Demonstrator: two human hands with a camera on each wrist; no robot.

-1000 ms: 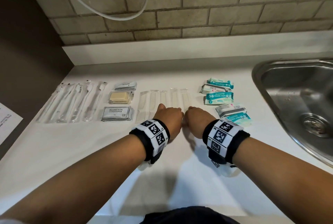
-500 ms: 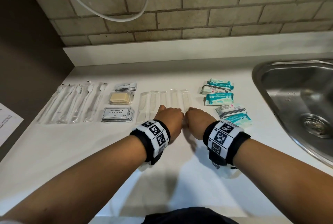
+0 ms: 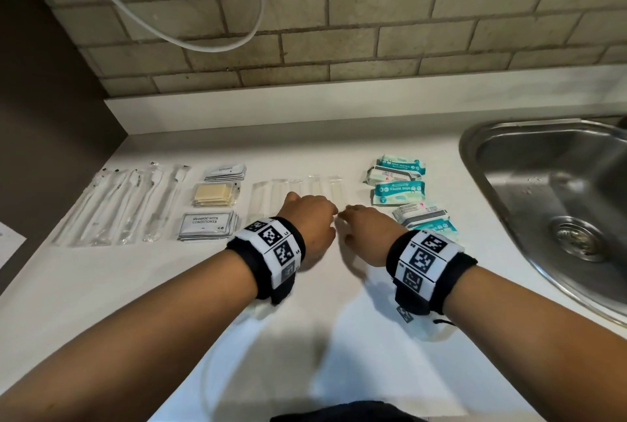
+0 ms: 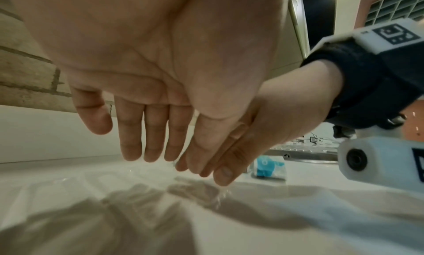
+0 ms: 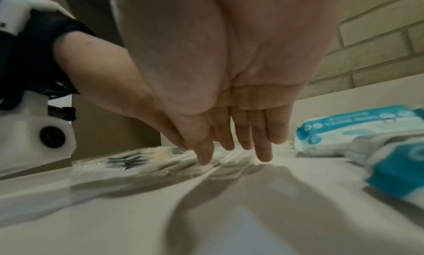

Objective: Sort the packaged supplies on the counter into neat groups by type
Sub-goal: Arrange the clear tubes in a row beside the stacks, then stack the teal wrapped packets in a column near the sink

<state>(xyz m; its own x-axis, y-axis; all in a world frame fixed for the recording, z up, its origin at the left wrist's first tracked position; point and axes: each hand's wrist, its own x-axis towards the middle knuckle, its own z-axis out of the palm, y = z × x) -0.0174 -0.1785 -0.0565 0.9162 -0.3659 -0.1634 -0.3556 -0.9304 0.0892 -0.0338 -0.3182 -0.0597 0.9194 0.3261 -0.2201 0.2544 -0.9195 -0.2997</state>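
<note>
While both hands hang low over the row of clear sleeves (image 3: 298, 192) in the middle of the counter (image 3: 101, 286), the main danger is a careless nudge. The left hand (image 3: 310, 224) has its fingers (image 4: 153, 137) straight and side by side, tips down near the near ends of the sleeves; the right hand (image 3: 364, 235) has its fingers (image 5: 243, 132) straight and close together as well, thumb tip close to the counter. Neither hand grips anything, and whether the tips touch the plastic cannot be told.

The sleeves look light and slick, so a push from one side would probably fan them out or slide one under its neighbour. A sweep to the right could knock the wipe packs (image 3: 400, 184), which lie in a loose cluster; the two nearest packs (image 3: 424, 221) sit just beside the right wrist and already lie askew. A sweep to the left could shove the shampoo sachets (image 3: 207, 226).

Further left lie the cream pads (image 3: 212, 194), another stack of sachets (image 3: 225, 172) and a row of long clear-wrapped tools (image 3: 125, 204).

The counter is white and smooth, with a steel sink (image 3: 556, 204) at the right, a brick-tiled wall (image 3: 373, 14) behind, and a pale cable (image 3: 190, 41) looping down across it.
</note>
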